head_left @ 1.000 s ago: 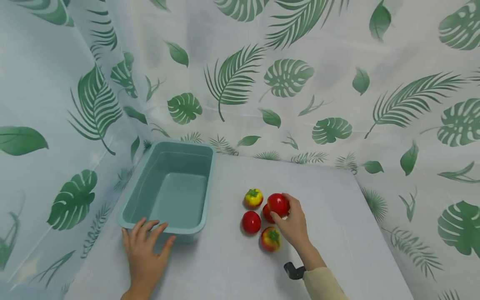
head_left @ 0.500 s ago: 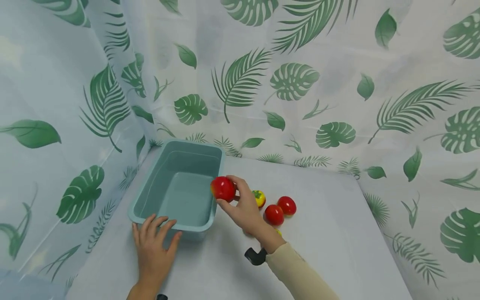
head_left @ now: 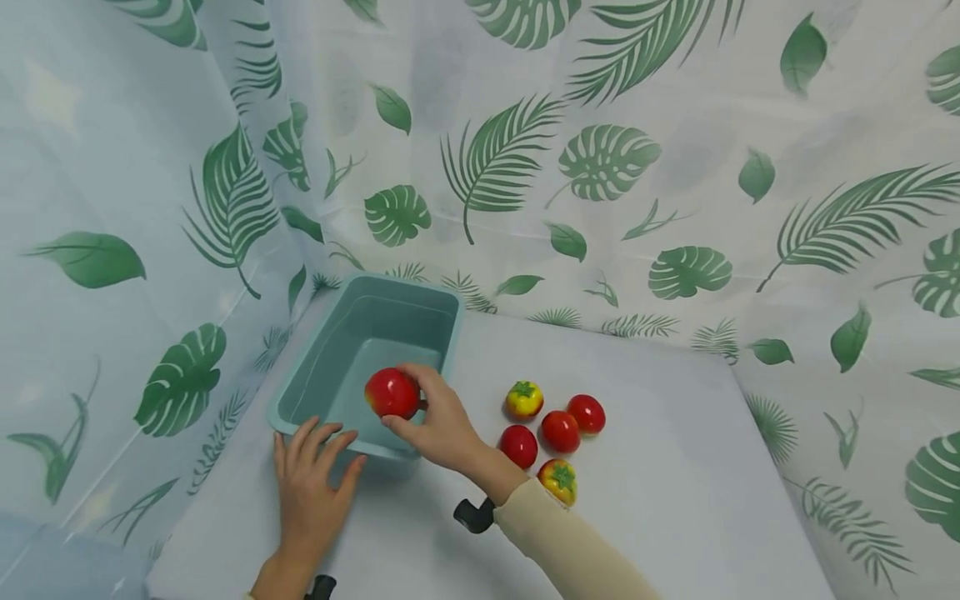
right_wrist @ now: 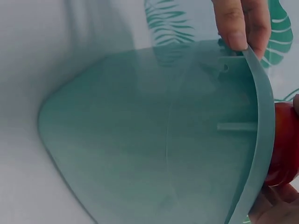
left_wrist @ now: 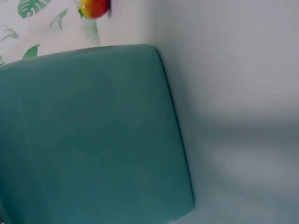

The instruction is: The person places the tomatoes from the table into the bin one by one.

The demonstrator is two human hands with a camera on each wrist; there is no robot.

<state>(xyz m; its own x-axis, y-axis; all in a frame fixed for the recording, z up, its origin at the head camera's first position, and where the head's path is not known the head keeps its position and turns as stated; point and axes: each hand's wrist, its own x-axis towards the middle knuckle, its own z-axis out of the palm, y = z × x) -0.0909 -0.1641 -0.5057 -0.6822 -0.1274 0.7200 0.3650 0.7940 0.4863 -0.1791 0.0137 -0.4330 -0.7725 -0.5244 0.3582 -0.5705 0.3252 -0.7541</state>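
My right hand (head_left: 442, 421) holds a glossy round red fruit (head_left: 392, 393), tinged yellow on one side, between thumb and fingers. It is over the near right part of a blue-green plastic basin (head_left: 452, 333). In the right wrist view, the red fruit (right_wrist: 283, 144) shows just beyond the basin's rim (right_wrist: 265, 126). My left hand (head_left: 313, 483) grips the basin's near rim, fingers over the edge and thumb on the outer side. The left wrist view shows mostly the basin's outer wall (left_wrist: 93, 135), and the hand is out of sight there.
Right of the basin lie several fruits: a yellow fruit (head_left: 524, 400) with a green calyx, red fruits (head_left: 560, 432), and a red-yellow fruit (head_left: 558, 481) partly behind the right sleeve (head_left: 562, 533). A leaf-printed curtain (head_left: 525, 167) stands behind the white table (head_left: 675, 467).
My right hand has lifted the red fruit from the cluster and carried it left to over the basin. My left hand has stayed on the rim. The view has shifted slightly.
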